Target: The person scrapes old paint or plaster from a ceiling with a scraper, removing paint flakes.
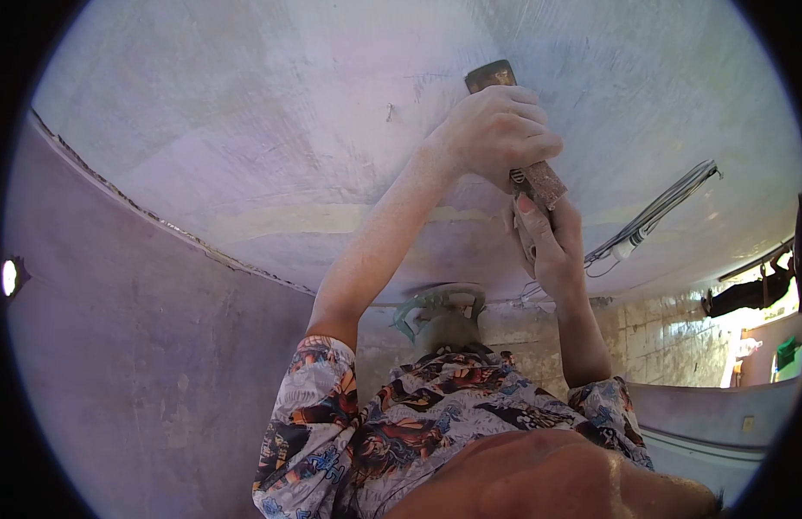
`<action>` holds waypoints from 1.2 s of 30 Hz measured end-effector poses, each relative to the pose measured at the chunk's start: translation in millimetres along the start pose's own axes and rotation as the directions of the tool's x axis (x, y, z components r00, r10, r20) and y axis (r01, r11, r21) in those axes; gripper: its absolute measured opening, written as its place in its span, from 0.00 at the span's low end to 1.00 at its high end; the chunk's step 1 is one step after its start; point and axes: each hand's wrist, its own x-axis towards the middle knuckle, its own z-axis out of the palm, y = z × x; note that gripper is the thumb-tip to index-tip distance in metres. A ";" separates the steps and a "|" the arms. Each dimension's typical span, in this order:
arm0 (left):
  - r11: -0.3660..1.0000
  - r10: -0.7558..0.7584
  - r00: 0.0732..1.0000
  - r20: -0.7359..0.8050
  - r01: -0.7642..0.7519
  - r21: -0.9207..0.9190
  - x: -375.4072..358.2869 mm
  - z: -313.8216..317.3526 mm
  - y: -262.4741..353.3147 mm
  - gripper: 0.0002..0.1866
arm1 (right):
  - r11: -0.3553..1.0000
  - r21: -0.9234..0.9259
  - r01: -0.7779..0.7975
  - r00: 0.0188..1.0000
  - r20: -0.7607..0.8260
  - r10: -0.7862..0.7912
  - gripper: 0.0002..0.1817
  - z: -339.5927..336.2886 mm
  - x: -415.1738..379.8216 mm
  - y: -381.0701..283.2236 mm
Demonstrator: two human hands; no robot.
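My left hand (505, 130), coated in pale dust, wraps over the middle of a long, narrow sanding block (546, 182). Its dark, worn end shows beyond my knuckles, against the pale plastered surface (314, 112). My right hand (552, 251) is closed at the block's near end, thumb laid along it. Rough, dusty material like sandpaper covers the part between my hands. My fingers hide much of the block, and its contact with the plaster cannot be made out.
To the right, a bundle of wires with a bulb (624, 249) runs along the surface. A purple wall (141, 346) meets it at a cracked edge on the left, with a lit lamp (10, 277). A green chair (405, 320) lies below; another person (747, 294) is far right.
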 end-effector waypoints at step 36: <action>0.989 0.116 0.946 -0.303 -0.137 -0.048 7.3 5.8 -11.5 0.14 | 0.974 -0.215 0.073 0.994 -0.060 -0.088 0.17 17.3 1.2 -4.4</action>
